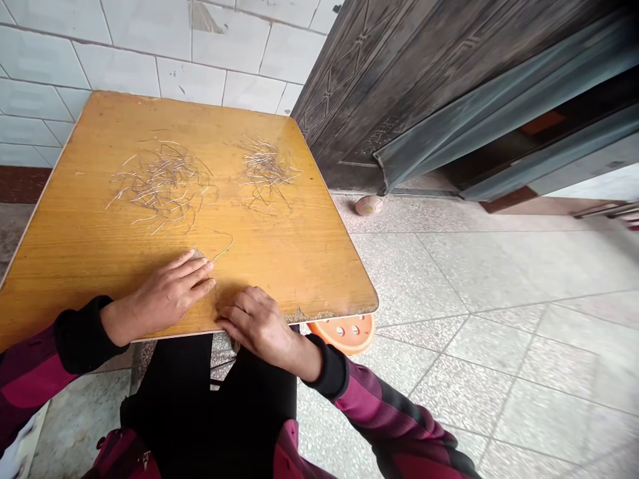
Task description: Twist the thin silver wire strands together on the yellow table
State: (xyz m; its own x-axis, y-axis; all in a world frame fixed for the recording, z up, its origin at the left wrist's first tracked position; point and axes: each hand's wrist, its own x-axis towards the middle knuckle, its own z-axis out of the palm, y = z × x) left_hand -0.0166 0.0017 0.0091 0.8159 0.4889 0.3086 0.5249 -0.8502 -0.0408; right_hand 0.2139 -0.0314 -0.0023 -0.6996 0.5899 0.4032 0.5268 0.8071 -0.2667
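My left hand (172, 293) lies palm down on the wooden table (100, 253) near its front edge, fingers stretched out and pressing on a thin curved wire (222, 246). My right hand (257, 322) rests at the table's front edge just right of it, fingers bent and close together; whether they pinch the wire's near end is hidden. Further back lie two heaps of thin metal wires: a larger loose pile (162, 183) at the left and a smaller denser pile (264, 169) at the right.
White tiled wall behind the table. A dark metal door (424, 86) stands to the right. An orange plastic stool (344, 330) peeks out under the table's chipped front right corner. A small bowl (368, 205) lies on the speckled floor by the door.
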